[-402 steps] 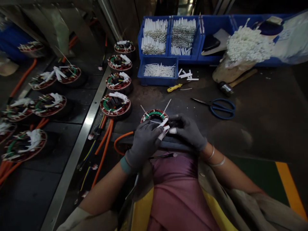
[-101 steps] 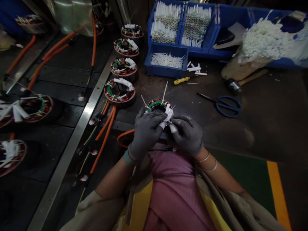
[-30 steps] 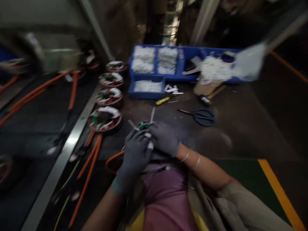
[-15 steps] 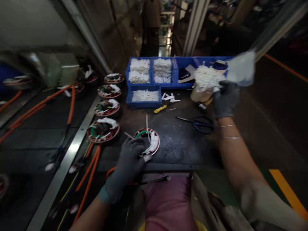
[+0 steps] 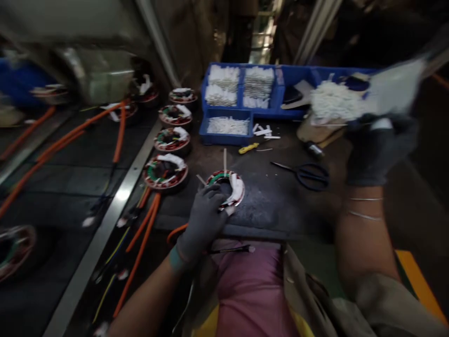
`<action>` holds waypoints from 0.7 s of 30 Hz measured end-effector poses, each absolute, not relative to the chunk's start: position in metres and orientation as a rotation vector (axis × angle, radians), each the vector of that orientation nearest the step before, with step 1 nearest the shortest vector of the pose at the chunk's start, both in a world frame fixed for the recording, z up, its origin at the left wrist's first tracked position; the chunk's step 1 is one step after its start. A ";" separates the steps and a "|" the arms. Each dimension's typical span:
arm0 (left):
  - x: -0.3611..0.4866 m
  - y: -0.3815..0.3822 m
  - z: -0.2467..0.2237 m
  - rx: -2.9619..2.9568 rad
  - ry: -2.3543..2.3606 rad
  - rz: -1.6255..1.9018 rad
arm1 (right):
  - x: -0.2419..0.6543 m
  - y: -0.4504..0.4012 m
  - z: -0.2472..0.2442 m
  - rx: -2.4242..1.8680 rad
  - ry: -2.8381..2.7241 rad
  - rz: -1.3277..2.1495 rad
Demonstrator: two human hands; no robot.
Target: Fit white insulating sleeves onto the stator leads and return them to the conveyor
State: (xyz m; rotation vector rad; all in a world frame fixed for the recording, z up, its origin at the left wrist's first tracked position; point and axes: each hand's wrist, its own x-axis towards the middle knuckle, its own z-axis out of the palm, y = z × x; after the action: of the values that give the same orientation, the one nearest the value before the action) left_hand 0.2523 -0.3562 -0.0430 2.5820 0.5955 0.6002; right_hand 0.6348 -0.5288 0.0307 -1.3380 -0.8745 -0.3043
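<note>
At the counter's front edge (image 5: 245,230), a thin black-handled tool (image 5: 229,249) lies just below our left hand (image 5: 203,220). That gray-gloved hand rests on the near rim of a wound stator (image 5: 226,187), its fingers (image 5: 214,199) curved and close together against the ring. We cannot tell whether they pinch anything. The stator lies flat near the front edge, with white sleeves over its windings and an upright white tie (image 5: 225,160) standing behind it.

Our right hand (image 5: 382,150) is raised toward the counter's right edge, well apart from the stator. It is too blurred for us to tell how its fingers stand.

Along the left edge, four more stators (image 5: 171,140) sit in a row beside orange cables (image 5: 140,238). Farther on lie blue-handled scissors (image 5: 308,174) and a yellow screwdriver (image 5: 248,148). At the far edge, blue bins (image 5: 226,131) hold white ties and tubes, beside a white bundle (image 5: 333,100).
</note>
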 end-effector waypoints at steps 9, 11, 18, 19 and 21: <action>0.259 -0.354 -0.037 2.629 0.636 0.420 | 0.457 -0.566 0.001 -1.591 -0.874 -0.085; 0.259 -0.354 -0.035 2.625 0.652 0.367 | 0.426 -0.576 -0.001 -1.585 -0.962 0.093; 0.260 -0.357 -0.029 2.608 0.654 0.295 | 0.377 -0.574 -0.015 -1.705 -1.467 -0.293; 0.260 -0.357 -0.029 2.602 0.654 0.291 | 0.377 -0.572 -0.018 -1.714 -1.483 -0.333; 0.260 -0.358 -0.029 2.586 0.668 0.288 | 0.379 -0.570 -0.021 -1.741 -1.495 -0.358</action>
State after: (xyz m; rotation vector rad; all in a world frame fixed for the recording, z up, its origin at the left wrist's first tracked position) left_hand 0.2602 -0.3576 -0.0288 2.5862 0.6682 0.2878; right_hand 0.3788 -0.5699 -0.0209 -1.7413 -1.4953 -0.3585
